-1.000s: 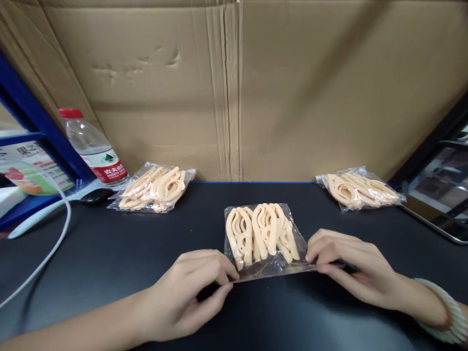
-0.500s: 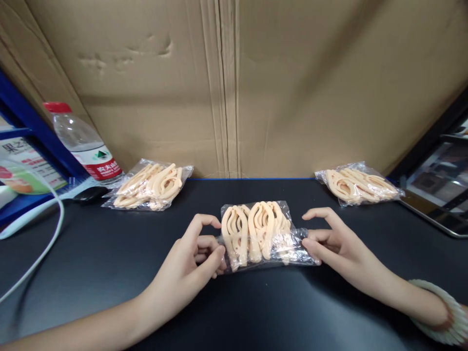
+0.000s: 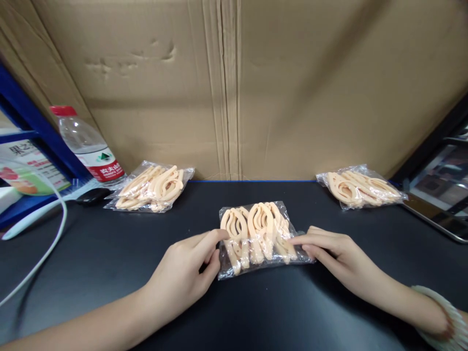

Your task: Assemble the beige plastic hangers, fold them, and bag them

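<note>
A clear plastic bag of peach-coloured plastic clips (image 3: 258,234) lies flat on the black table (image 3: 234,302) in front of me. My left hand (image 3: 186,273) rests at the bag's left edge, forefinger stretched onto its top and thumb against its side. My right hand (image 3: 329,251) lies at the bag's right edge with fingers extended flat, the fingertips pressing on the folded flap. A pale bracelet (image 3: 444,319) sits on my right wrist.
Two more bags of clips lie at the back: one at the left (image 3: 151,187), one at the right (image 3: 361,187). A water bottle (image 3: 87,144), a white cable (image 3: 40,253) and blue shelving (image 3: 22,112) stand left. A cardboard wall (image 3: 234,87) closes the back; a tablet (image 3: 438,204) lies right.
The bag's near flap, stretched out between my pinching fingers a second ago, is now folded over the bag. Both hands moved inward and now press flat on it.
</note>
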`<state>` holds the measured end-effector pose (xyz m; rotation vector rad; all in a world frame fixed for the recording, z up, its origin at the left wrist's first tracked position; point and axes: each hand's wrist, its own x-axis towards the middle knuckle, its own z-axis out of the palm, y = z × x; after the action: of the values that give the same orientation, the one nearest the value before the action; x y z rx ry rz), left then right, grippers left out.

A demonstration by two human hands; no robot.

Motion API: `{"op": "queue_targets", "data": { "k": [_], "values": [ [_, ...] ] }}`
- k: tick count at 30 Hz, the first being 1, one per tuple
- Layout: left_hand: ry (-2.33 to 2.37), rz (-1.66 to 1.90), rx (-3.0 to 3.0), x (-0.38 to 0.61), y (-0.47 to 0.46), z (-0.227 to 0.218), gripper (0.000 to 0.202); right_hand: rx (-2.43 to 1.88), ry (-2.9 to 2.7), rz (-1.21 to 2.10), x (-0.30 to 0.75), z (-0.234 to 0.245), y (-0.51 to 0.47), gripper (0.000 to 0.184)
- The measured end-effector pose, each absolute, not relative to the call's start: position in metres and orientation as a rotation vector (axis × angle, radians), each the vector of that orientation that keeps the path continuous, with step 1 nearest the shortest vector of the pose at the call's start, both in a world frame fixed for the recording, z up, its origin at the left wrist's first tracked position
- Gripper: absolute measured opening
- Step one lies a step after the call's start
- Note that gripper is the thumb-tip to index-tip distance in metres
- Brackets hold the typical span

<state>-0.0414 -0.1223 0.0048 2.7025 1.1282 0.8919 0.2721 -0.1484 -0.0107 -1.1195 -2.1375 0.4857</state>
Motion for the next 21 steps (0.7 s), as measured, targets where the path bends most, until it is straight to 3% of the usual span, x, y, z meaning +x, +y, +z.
{"op": "queue_targets", "data": {
  "k": [4, 8, 11, 21],
  "values": [
    [0.862, 1.159, 2.911, -0.044, -0.133, 0.018, 0.034, -1.085, -2.167, 0.461, 0.272, -0.011, -0.149, 0.032],
    [0.522, 0.683, 3.159, -0.038, -0.146, 0.028, 0.055, -1.037, -2.17, 0.47, 0.272, -0.011, -0.147, 0.031],
    [0.593, 0.383, 3.149, -0.034, -0.148, 0.025, 0.071, -1.006, -2.172, 0.447, 0.271, -0.011, -0.147, 0.033],
    [0.729, 0.35, 3.023, -0.038, -0.15, 0.02, 0.088, -1.129, -2.346, 0.344, 0.27, -0.006, -0.15, 0.05]
  ]
}}
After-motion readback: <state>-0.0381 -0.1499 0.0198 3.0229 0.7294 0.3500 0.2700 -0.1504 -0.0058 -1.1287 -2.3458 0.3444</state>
